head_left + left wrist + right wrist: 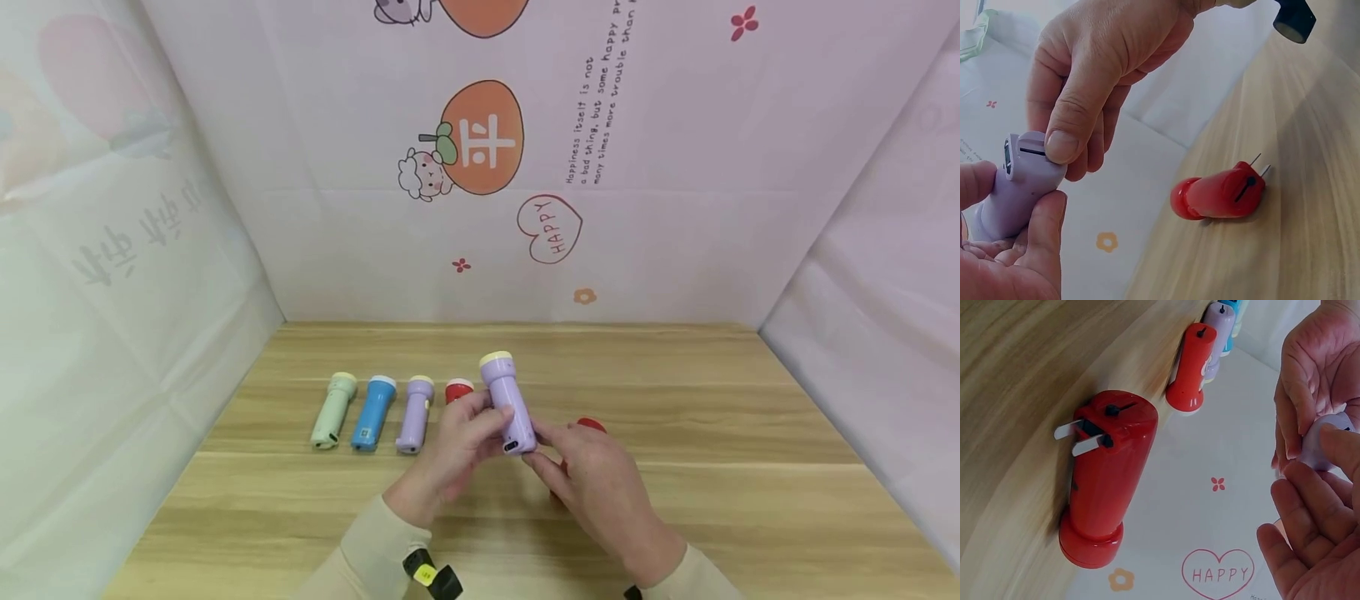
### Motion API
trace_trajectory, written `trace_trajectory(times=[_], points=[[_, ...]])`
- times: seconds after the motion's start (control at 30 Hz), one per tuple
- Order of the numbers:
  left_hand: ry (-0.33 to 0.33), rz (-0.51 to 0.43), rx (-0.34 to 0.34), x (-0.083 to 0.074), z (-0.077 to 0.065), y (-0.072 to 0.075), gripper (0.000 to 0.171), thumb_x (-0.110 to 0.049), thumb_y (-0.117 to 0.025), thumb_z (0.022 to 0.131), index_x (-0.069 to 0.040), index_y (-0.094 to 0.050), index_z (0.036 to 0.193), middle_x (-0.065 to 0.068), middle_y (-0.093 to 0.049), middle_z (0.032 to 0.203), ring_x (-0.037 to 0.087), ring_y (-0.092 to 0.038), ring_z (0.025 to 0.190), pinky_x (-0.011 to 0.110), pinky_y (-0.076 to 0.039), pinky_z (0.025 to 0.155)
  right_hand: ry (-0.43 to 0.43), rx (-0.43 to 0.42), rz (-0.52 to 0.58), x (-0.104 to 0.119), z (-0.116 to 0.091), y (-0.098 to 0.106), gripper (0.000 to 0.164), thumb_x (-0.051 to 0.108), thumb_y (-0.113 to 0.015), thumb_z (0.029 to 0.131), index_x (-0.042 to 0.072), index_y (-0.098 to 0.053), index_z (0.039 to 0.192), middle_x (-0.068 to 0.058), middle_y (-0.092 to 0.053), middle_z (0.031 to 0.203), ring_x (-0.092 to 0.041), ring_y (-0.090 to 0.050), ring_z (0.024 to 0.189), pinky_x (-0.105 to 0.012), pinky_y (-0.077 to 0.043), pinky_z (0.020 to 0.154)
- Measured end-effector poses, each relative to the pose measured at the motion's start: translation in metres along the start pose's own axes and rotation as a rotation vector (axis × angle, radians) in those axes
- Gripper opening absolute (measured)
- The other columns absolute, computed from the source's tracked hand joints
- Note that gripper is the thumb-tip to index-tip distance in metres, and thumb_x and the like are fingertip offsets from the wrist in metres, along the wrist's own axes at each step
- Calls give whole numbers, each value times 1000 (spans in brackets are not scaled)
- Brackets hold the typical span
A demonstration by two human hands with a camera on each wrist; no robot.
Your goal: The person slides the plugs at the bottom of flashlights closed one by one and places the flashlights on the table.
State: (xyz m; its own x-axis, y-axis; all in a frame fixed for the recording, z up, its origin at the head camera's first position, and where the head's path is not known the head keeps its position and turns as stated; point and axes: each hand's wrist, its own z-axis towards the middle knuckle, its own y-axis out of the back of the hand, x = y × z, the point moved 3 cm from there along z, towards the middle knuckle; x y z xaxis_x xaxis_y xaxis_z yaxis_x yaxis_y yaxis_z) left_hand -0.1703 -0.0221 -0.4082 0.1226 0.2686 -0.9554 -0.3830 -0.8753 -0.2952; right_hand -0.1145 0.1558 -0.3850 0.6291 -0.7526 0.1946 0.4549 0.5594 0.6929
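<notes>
A purple flashlight (501,382) with a cream rim is held up above the table, its tail end towards me. My left hand (463,437) grips its body. At the tail, beside a black slot, my right hand (600,475) pinches the edge, the thumb flat on it in the left wrist view. Behind the right hand a red flashlight (592,424) lies on the table, mostly hidden in the head view. The right wrist view shows that red flashlight (1113,475) whole, two metal plug prongs sticking out of its end.
Left of the hands a row lies on the wooden table (712,400): a pale green flashlight (333,412), a blue flashlight (373,414), a second purple flashlight (415,417) and another red flashlight (459,389), partly behind the left hand. White printed cloth (337,208) walls the table in.
</notes>
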Motion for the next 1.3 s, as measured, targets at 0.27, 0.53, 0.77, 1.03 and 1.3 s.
trace_trajectory(times=[0.27, 0.53, 0.77, 1.03, 1.3], points=[[-22, 164, -86, -21, 7, 6, 54, -21, -66, 101, 10, -50, 142, 23, -69, 125, 21, -71, 107, 39, -59, 94, 2, -11, -55, -4, 0, 4, 50, 21, -93, 76, 5, -75, 120, 2, -71, 81, -7, -58, 69, -29, -56, 64], [-7, 477, -212, -29, 16, 16, 59, -36, -72, 97, 4, -57, 139, 14, -74, 115, 20, -71, 98, 34, -60, 86, -19, -9, -42, -8, 2, 10, 52, 23, -90, 81, 1, -72, 125, -12, -77, 113, -29, -73, 105, -46, -60, 88], [-35, 947, -274, -23, 22, 14, 58, -48, -70, 94, -4, -65, 132, 8, -76, 114, 16, -71, 93, 37, -59, 82, -29, -31, -50, -9, 1, 13, 52, 23, -90, 81, 2, -72, 125, -13, -76, 120, -34, -71, 112, -50, -59, 92], [21, 1292, -319, -11, 32, 6, 46, -51, -69, 91, -8, -68, 108, 1, -68, 86, 16, -60, 68, 34, -49, 60, -92, -15, -56, -10, -1, 14, 62, 24, -91, 80, 3, -67, 134, -23, -68, 131, -40, -66, 118, -55, -58, 91], [10, 1433, -299, 6, 44, -2, 36, -45, -73, 93, -14, -61, 79, -2, -60, 69, 16, -56, 57, 32, -46, 52, -130, 11, -58, -12, -5, 13, 64, 26, -90, 81, 4, -65, 136, -25, -66, 135, -41, -64, 121, -58, -56, 95]])
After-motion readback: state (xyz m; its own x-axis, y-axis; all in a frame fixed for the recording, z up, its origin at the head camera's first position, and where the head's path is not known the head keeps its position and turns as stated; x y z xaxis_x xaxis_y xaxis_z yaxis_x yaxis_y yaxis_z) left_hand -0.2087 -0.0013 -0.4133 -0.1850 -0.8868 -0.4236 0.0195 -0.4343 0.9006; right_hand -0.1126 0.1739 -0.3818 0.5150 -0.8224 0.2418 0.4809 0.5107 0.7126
